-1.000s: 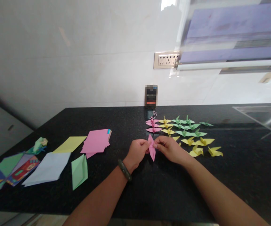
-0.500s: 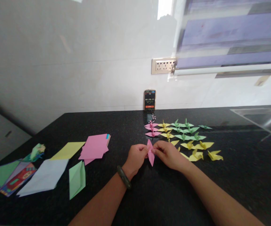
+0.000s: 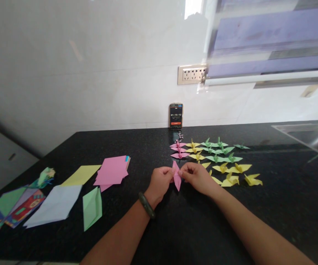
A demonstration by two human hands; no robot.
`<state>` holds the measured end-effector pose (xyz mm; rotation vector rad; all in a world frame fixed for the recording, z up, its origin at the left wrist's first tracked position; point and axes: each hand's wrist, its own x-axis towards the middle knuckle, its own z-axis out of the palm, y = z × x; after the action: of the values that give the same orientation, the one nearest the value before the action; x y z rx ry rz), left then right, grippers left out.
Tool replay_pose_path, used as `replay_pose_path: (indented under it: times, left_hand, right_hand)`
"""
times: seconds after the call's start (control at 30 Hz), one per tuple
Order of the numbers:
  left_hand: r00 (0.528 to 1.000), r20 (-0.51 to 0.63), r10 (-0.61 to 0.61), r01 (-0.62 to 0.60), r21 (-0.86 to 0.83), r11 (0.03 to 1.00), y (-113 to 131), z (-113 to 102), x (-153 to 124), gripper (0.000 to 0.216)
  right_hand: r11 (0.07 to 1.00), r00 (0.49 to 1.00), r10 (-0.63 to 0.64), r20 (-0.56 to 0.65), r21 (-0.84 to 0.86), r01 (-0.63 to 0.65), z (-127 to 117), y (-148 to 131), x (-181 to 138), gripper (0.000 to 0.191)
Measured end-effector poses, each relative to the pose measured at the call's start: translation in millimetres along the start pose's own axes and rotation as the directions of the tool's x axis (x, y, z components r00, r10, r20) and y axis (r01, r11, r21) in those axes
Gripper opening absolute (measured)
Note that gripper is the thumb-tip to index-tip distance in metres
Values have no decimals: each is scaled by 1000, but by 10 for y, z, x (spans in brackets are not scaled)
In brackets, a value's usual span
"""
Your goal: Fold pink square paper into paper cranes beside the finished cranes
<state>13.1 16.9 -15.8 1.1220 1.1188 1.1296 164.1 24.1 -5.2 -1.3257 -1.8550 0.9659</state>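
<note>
Soft daylight comes from the upper right, and a white patch of glare sits high on the glossy white wall (image 3: pixel 92 73). The speckled black stone worktop (image 3: pixel 175 228) looks dark, with a dull sheen toward the right. Shadows are faint. The purple-grey overhead cabinet (image 3: pixel 272 36) is smeared with blur, and straight lines bow near the edges. The pink folded paper (image 3: pixel 177 177) at centre looks fairly sharp.

View: my head camera, the only one (nothing shared).
Facing: forward and down across the table (image 3: pixel 65 147) toward the wall (image 3: pixel 92 73).
Nearness: close, arm's reach.
</note>
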Motion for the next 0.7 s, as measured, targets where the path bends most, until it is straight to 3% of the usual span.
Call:
replay_pose_path:
  times: [0.17, 0.5, 0.7]
  left_hand:
    - [1000, -16, -8, 8, 0, 1000, 34, -40, 26, 32]
    - [999, 9, -35, 35, -31, 999, 69, -31, 4, 32]
    - [1000, 14, -15, 15, 12, 1000, 64, -26, -3, 33]
  right_hand:
    - [996, 996, -88, -16, -21, 88, 8, -38, -14, 19]
    - [991, 990, -130, -52, -24, 129, 21, -37, -29, 9]
    - [965, 979, -204, -21, -171, 198, 18, -59, -44, 8]
